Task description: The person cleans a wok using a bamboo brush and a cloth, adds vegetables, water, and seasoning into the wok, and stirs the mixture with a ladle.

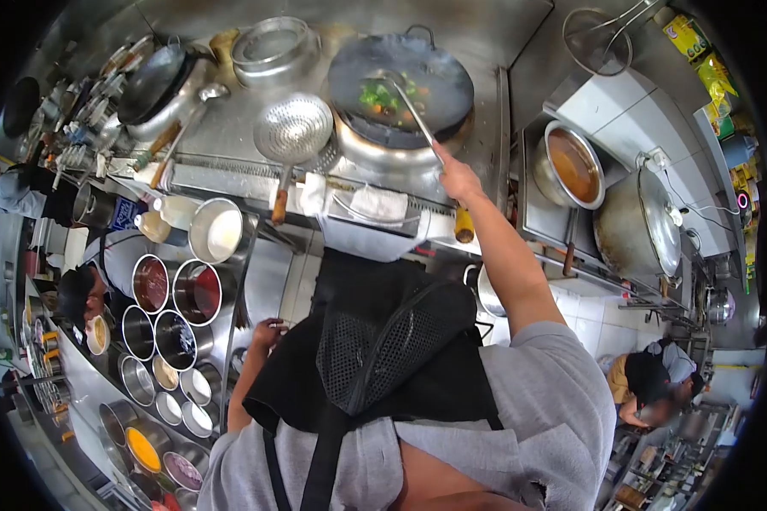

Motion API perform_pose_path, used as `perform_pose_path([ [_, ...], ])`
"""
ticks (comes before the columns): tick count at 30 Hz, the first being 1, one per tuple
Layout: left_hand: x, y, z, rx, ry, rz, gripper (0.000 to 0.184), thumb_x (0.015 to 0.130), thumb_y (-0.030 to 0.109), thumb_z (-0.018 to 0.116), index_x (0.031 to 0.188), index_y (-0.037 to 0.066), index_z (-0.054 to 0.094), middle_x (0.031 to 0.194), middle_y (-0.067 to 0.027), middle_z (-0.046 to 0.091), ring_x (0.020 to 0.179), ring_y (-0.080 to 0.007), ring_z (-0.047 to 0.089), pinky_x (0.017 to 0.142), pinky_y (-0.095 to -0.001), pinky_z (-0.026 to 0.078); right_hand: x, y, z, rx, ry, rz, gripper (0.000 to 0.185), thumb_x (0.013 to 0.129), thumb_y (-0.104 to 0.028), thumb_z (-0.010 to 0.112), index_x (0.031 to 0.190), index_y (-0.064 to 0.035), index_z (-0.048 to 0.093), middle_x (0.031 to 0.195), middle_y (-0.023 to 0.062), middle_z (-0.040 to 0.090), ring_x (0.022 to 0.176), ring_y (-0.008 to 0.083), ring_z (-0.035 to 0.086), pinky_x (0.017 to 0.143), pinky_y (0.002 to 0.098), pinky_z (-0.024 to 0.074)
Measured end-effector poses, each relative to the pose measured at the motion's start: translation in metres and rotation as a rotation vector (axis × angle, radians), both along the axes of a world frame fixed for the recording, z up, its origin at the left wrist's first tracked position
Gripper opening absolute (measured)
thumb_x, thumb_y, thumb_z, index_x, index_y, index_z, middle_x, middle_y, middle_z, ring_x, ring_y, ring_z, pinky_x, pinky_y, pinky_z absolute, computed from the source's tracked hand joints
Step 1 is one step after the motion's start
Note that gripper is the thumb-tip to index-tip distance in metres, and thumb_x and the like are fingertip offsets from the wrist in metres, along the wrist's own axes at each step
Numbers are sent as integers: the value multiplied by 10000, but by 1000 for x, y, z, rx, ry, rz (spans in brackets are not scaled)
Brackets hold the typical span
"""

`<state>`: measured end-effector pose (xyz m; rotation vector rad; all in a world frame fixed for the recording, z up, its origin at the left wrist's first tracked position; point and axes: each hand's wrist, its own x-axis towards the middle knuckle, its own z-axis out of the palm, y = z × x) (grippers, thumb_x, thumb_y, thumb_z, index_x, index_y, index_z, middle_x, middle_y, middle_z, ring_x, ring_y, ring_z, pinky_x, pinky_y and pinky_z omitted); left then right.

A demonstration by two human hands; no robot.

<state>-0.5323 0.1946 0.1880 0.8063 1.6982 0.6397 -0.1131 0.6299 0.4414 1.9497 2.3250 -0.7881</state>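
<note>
A dark wok (pixel 447 85) sits on the burner at the top middle, with green and orange food pieces (pixel 383 96) in it and a haze over them. My right hand (pixel 458 180) is closed round the handle of a metal ladle (pixel 413 111), whose bowl reaches into the food. Down at my left side, by the counter of pots, hangs my left hand (pixel 268 330); its fingers look curled, and whether they hold anything is hidden. A perforated strainer (pixel 293 128) with a wooden handle rests left of the wok. White cloths (pixel 378 203) lie on the stove's front edge.
Pots of sauces and ingredients (pixel 152 284) stand at the left. A bowl of brown liquid (pixel 573 164) and a large lidded pot (pixel 639 221) are on the right. Another wok (pixel 152 89) sits at upper left. Other people (pixel 648 375) are at lower right and far left.
</note>
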Motion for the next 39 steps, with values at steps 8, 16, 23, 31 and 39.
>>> perform_pose_path([
  [8,-9,0,-43,66,16,-124,235,824,84,716,1052,34,696,806,-85,725,554,-115,589,495,-264,458,59,-78,39,94,234,90,775,883,-101,524,1538,-343,188,1194,254,622,1106,433,585,977,491,440],
  [16,10,36,9,-223,-89,8,312,869,-15,567,1178,6,603,959,-124,729,632,-151,632,455,-306,480,38,-59,26,-60,-74,32,860,846,-34,528,1542,-376,159,1229,295,593,1094,435,606,963,475,463],
  [23,-3,57,5,-236,-146,34,354,891,3,565,1244,5,541,1013,-157,709,622,-167,620,405,-310,449,-3,-2,-1,16,-234,-35,895,835,-7,508,1548,-383,118,1202,238,634,1120,377,623,947,480,488],
  [31,-8,33,-4,-212,-42,23,311,850,78,691,1154,30,647,849,-117,726,654,-160,663,492,-311,498,-24,42,-25,56,-137,-62,884,837,10,488,1552,-366,130,1226,244,620,1054,364,652,897,464,509],
  [39,-33,-18,-77,-127,144,4,333,790,212,803,1063,41,719,891,-127,738,827,-154,702,747,-304,556,-26,46,4,-50,805,-351,831,853,44,556,1564,-192,195,793,76,544,515,135,468,459,299,441],
])
